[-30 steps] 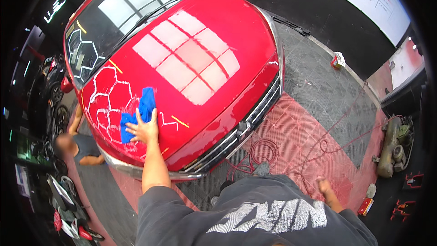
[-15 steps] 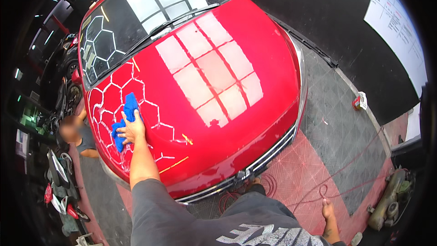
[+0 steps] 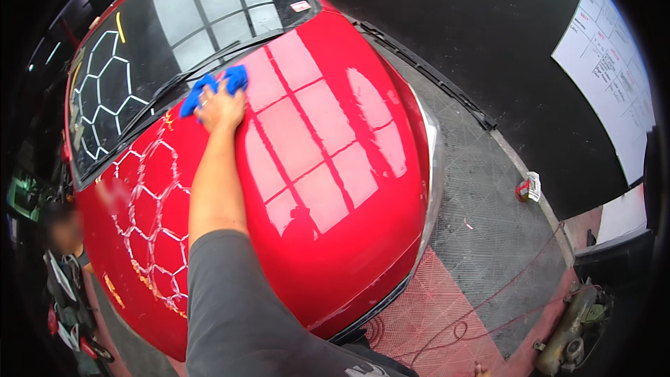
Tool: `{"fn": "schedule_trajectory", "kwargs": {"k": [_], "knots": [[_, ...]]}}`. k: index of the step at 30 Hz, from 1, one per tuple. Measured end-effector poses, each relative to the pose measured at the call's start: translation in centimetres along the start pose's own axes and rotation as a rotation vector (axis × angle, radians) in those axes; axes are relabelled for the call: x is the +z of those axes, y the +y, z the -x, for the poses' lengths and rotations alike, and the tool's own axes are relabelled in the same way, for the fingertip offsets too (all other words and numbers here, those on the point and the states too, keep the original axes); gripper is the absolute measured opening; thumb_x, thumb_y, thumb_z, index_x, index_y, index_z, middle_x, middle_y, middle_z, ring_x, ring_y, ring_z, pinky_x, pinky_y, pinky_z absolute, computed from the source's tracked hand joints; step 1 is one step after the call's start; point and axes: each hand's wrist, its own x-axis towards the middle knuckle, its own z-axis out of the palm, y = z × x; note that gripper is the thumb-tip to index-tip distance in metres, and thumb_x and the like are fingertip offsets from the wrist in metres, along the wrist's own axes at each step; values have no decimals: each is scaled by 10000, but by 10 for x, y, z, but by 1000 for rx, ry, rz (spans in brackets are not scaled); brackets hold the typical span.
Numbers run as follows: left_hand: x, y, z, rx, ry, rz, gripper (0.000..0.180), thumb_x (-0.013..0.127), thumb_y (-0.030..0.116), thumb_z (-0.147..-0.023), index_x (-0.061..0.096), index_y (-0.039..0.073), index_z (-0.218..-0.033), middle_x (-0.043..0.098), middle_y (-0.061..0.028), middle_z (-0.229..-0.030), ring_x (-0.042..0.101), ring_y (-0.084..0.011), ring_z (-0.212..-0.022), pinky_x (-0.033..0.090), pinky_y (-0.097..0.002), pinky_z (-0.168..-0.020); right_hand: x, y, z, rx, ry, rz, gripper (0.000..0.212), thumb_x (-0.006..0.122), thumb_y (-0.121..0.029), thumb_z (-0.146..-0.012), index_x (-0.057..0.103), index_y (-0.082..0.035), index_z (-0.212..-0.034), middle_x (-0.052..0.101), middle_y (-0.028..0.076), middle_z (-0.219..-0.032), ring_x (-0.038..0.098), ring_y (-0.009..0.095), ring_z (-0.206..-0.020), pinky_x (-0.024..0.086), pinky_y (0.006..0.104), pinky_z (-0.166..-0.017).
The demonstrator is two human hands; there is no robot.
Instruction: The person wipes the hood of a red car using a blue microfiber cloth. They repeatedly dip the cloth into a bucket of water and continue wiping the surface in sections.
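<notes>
- Cloth point(image 3: 237, 79), bright blue and bunched, lies in the upper left of the frame at the rear edge of the red hood point(image 3: 328, 258), just beside the black wiper point(image 3: 167, 87) and the dark windshield point(image 3: 143, 38).
- We see its long axis slant from lower left to upper right, roughly in line with the wiper and across our left forearm point(image 3: 218, 181), which reaches almost straight up the frame.
- Our left hand point(image 3: 222, 107) is the nearer one: it is clamped on the cloth, which bulges out in two lumps, one on each side of the fingers. We cannot make out the cloth's underside.
- Our right hand point(image 3: 481, 370) barely shows at the lower edge, right of centre. From there the cloth lies up and to the left, well apart; we cannot tell whether that hand is closed or holds anything.
- Below and left of the cloth, we find white hexagon lines point(image 3: 160, 199) over the hood.
- Right of the cloth, we see a pale window reflection point(image 3: 293, 132) across the hood, its upper left part near our left hand.
- Another person point(image 3: 64, 230) shows at the left of the frame, partly behind the hood, well apart from our hands.
</notes>
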Motion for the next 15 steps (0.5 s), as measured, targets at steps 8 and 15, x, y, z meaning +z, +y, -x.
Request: {"fn": "schedule_trajectory", "kwargs": {"k": [8, 15], "knots": [[69, 305, 124, 605, -28, 157, 671, 663, 497, -1007, 544, 232, -1611, 373, -213, -1743, 316, -389, -1632, 225, -663, -1301, -52, -35, -6, 322, -171, -122, 575, 406, -418, -1152, 709, 37, -1328, 720, 292, -1304, 635, 491, -1283, 472, 500, -1125], [94, 325, 304, 722, 14, 211, 484, 664, 248, -956, 688, 187, -1436, 446, -264, -1681, 364, -428, -1601, 224, -686, -1285, -98, -33, -113, 189, -286, -108, 547, 403, -377, -1145, 718, 31, -1326, 759, 257, -1259, 684, 479, -1238, 521, 464, -1093]]}}
